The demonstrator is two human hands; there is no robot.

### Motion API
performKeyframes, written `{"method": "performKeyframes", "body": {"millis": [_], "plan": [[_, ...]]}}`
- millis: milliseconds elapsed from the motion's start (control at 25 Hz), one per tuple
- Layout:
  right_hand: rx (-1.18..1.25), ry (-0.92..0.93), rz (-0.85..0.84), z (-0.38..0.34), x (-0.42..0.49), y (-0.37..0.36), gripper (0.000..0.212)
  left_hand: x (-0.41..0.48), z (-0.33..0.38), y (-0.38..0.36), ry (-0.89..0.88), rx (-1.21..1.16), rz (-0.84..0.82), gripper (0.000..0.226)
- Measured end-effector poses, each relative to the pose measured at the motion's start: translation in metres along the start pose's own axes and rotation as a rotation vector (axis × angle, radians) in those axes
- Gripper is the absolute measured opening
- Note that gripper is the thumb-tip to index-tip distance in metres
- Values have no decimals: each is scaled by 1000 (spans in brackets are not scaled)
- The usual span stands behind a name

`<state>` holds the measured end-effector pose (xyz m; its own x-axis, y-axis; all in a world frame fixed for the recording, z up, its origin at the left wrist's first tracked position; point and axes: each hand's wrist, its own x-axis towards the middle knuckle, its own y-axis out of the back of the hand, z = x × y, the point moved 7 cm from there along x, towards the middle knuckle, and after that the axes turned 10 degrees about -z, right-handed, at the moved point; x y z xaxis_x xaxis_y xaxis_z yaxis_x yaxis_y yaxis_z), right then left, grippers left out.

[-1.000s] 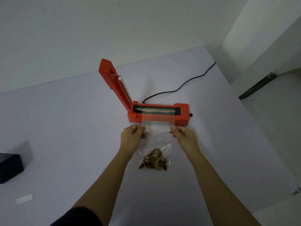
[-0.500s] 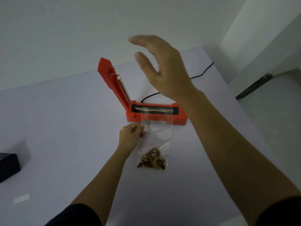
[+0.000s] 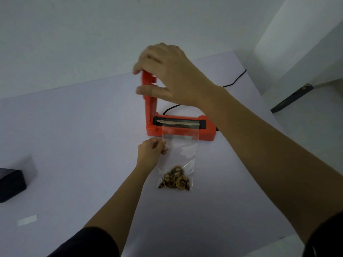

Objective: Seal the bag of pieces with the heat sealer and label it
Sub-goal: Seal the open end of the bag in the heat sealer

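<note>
An orange heat sealer (image 3: 206, 135) stands on the white table (image 3: 83, 138) with its lid arm (image 3: 149, 106) raised nearly upright. A clear plastic bag (image 3: 181, 151) holding brown pieces (image 3: 175, 179) lies in front of it, the open end laid across the sealing strip. My left hand (image 3: 151, 153) pinches the bag's left edge near the top. My right hand (image 3: 167, 75) grips the top of the raised lid arm, fingers over its far side and thumb on the near side.
A black power cord (image 3: 234, 81) runs from the sealer to the table's far right edge. A black box (image 3: 11, 184) sits at the left edge, and a small white label strip (image 3: 27, 219) lies in front of it. The table drops off on the right.
My right hand let go of the bag's right edge, rose up and took hold of the sealer's lid arm, which now stands more upright. The left hand stayed on the bag.
</note>
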<state>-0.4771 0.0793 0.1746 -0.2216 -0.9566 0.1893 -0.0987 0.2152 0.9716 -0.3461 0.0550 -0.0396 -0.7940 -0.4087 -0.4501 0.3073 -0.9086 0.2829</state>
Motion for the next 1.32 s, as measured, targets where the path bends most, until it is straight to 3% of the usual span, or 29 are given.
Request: {"method": "performKeyframes", "body": {"millis": [120, 200, 360, 560, 680, 840, 1000, 1120, 1200, 1320], "plan": [[93, 14, 108, 0, -37, 22, 31, 1, -1, -1, 4, 5, 0, 23], [112, -69, 76, 16, -60, 9, 25, 2, -2, -2, 14, -4, 0, 24], [78, -283, 3, 45, -119, -34, 40, 4, -2, -2, 11, 8, 4, 24], [83, -545, -211, 67, -163, -83, 61, 5, -1, -4, -10, 57, -5, 28], [93, -626, -271, 74, -173, -107, 65, 4, -1, -4, -9, 73, 0, 28], [102, -680, -324, 78, -178, -128, 54, 4, -3, -3, -12, 82, 9, 28], [92, -683, -327, 79, -180, -134, 63, 4, -5, -3, 4, 89, 13, 30], [106, -684, -328, 81, -180, -136, 70, -2, -16, -11, 67, -93, -80, 27], [114, -687, -325, 81, -180, -138, 72, -8, -27, -19, 119, -193, -195, 39], [123, -698, -319, 84, -180, -139, 72, -14, -41, -29, 176, -191, -348, 47]]}}
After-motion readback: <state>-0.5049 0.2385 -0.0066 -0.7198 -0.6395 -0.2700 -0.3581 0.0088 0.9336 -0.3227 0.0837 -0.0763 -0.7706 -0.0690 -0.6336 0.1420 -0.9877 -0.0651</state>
